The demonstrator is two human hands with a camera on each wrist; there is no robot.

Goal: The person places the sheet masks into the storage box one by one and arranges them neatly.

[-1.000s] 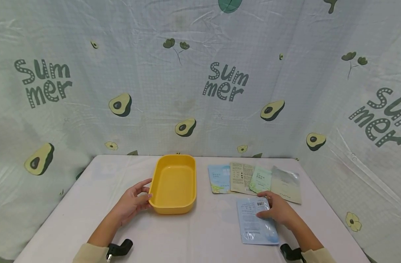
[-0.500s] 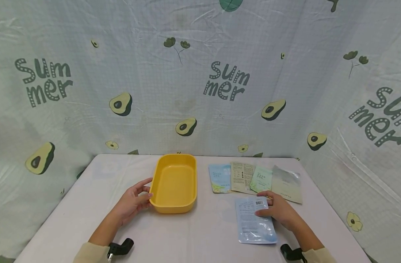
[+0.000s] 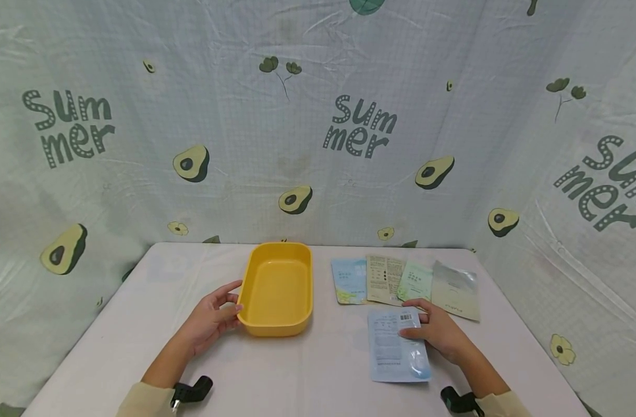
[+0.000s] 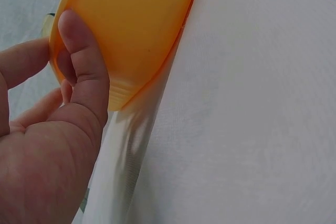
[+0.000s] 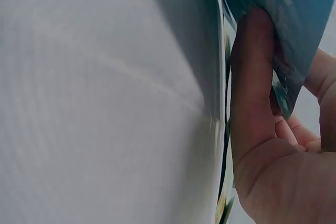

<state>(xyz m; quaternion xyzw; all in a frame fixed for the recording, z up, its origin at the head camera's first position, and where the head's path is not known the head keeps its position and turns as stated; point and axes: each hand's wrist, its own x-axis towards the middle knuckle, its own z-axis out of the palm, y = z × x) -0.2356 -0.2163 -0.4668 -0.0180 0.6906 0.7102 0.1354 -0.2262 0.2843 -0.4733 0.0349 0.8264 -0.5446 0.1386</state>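
Note:
My left hand (image 3: 211, 319) grips the left side of a yellow plastic tray (image 3: 274, 330) near its front corner. In the left wrist view the thumb lies against the tray's outer wall (image 4: 136, 19) and another fingertip meets the rim. My right hand (image 3: 439, 333) pinches a flat light blue sheet mask packet (image 3: 393, 353) by its right edge, thumb on the printed face. In the right wrist view the packet (image 5: 304, 9) is tilted above the white table surface, and the thumb presses on it. The other fingers are partly hidden behind it.
Behind the right hand several flat packets lie in an overlapping row: a blue one (image 3: 349, 281), a beige one (image 3: 384, 278), a green one (image 3: 416, 282) and a grey-beige one (image 3: 456, 292). A patterned curtain (image 3: 234, 191) stands behind the white table (image 3: 318, 376).
My right hand has drawn the light blue packet slightly left and away from me, raising its right edge. The left hand and the tray have stayed in place.

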